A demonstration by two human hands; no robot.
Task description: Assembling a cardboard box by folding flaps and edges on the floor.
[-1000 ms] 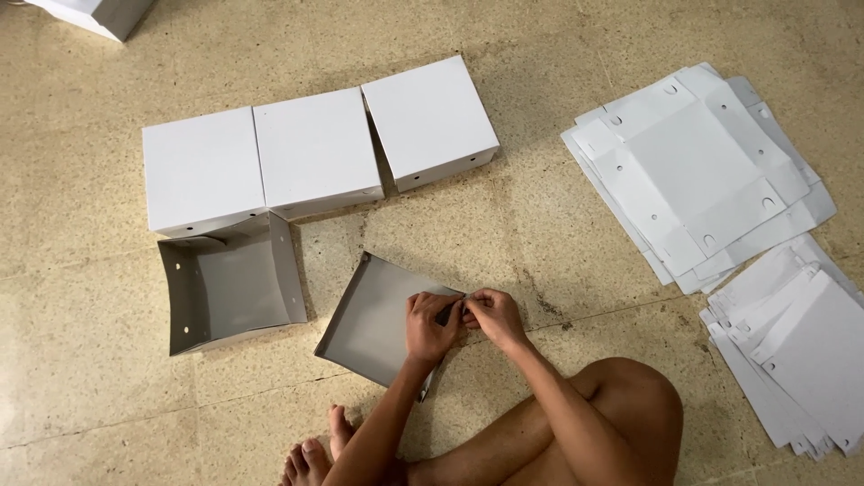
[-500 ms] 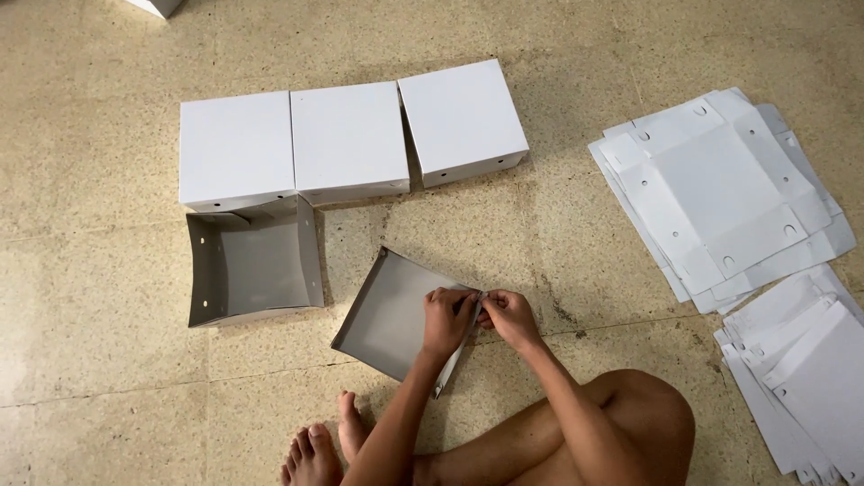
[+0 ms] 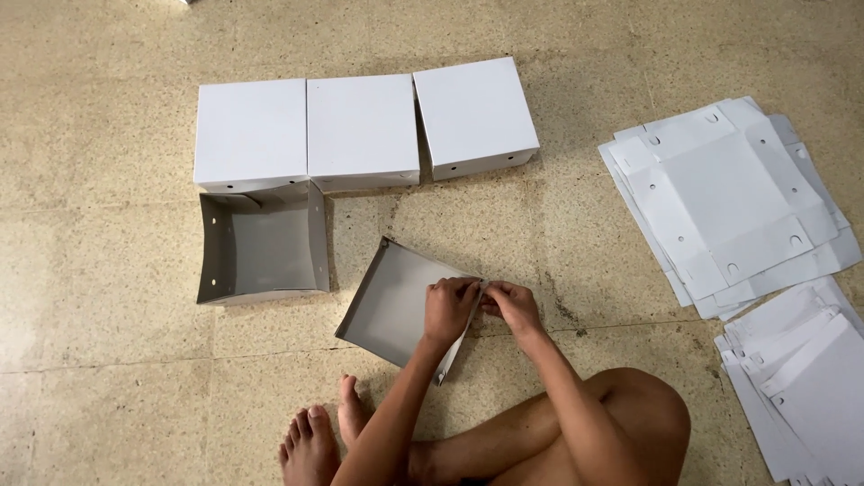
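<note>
A person seated on the tiled floor (image 3: 108,360) pinches the right corner of a half-folded grey box (image 3: 391,301) with both hands: left hand (image 3: 450,309) and right hand (image 3: 513,306) closed on its upright flap. The box lies mid-floor, near an open grey box (image 3: 261,247), 3 finished white boxes (image 3: 360,126) and flat blanks (image 3: 729,193) toward the floor's right edge.

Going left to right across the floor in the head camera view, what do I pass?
Open grey-lined box → half-folded box → left hand → right hand, both on that box's corner → stack of flat white box blanks.
</note>
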